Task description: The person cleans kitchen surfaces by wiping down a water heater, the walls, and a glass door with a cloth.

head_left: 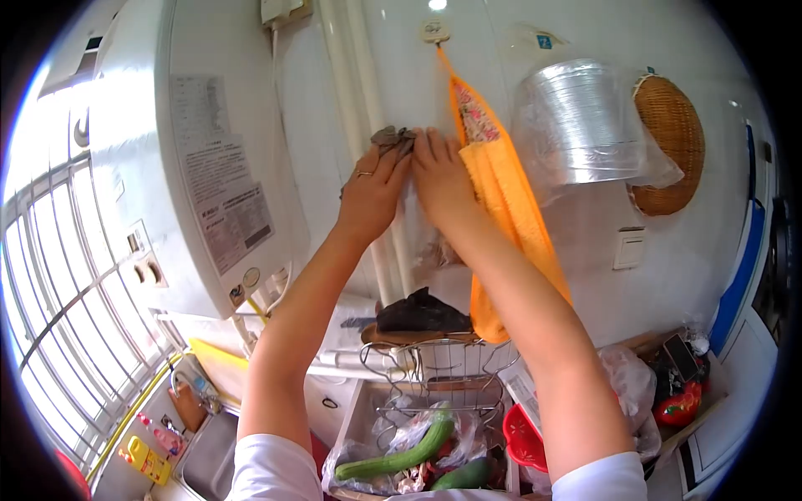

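Note:
My left hand (pixel 373 188), with a ring on one finger, is raised to the wall, its fingers closed on a grey-brown cloth (pixel 391 138). The cloth is bunched against the white pipes (pixel 359 83). Right beside it, my right hand (pixel 443 177) reaches to the same spot, fingers bent forward against the wall and close to the cloth's edge; whether it grips anything is hidden. An orange towel (pixel 510 209) hangs from a wall hook (pixel 434 32) just right of my right hand, partly behind my forearm.
A water heater (pixel 200 159) juts out at left, above a sink (pixel 209 455). Bagged foil pans (pixel 581 121) and a woven basket (pixel 668 142) hang at right. Below are a wire rack (pixel 443 359), a drawer with a long green vegetable (pixel 397 459), and a red basket (pixel 525 438).

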`<state>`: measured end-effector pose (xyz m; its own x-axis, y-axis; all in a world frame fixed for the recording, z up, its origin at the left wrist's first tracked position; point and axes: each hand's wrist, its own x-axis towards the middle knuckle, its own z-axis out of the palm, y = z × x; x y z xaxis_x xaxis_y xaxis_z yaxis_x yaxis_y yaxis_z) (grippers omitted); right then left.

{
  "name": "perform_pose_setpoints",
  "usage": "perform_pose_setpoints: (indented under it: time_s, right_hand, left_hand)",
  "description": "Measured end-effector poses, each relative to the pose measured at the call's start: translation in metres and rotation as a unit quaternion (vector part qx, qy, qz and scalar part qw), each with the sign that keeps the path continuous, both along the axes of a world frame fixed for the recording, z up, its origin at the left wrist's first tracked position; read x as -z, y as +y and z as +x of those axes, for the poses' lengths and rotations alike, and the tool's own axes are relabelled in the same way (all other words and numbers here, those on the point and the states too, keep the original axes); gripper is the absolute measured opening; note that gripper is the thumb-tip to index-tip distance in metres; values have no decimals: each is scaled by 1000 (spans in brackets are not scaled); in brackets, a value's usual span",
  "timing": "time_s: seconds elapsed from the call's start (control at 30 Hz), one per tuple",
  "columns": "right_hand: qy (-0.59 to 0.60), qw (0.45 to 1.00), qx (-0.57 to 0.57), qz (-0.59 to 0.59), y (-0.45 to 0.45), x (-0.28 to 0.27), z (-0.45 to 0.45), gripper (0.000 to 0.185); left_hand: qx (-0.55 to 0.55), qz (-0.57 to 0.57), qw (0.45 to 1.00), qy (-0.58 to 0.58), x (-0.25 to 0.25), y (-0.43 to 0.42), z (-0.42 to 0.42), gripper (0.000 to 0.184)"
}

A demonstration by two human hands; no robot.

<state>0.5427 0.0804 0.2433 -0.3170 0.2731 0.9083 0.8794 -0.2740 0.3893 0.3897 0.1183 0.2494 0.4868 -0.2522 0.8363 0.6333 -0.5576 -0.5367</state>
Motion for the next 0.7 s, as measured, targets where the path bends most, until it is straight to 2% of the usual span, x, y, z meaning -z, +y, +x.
perform_pose_setpoints:
  time_s: [0.17, 0.23, 0.3, 0.47, 0.7]
  right_hand:
    - [-3, 999, 35, -13, -8, -1, -4, 49]
    - [1, 999, 46, -17, -3, 1, -2, 50]
    - [11, 1000, -13, 25, 5, 1, 0, 51]
    - [12, 1000, -1, 28, 9, 1, -1, 52]
    - [1, 999, 39, -28, -16, 6, -9, 52]
  left_hand:
    - [-1, 26, 1000, 11, -14, 9, -3, 53]
    - [-7, 37, 999, -33, -25, 11, 3, 50]
    - [-14, 35, 997, -67, -34, 13, 14, 47]
    - [1, 42, 989, -139, -36, 18, 37, 46]
    - [3, 28, 997, -69, -27, 20, 22, 47]
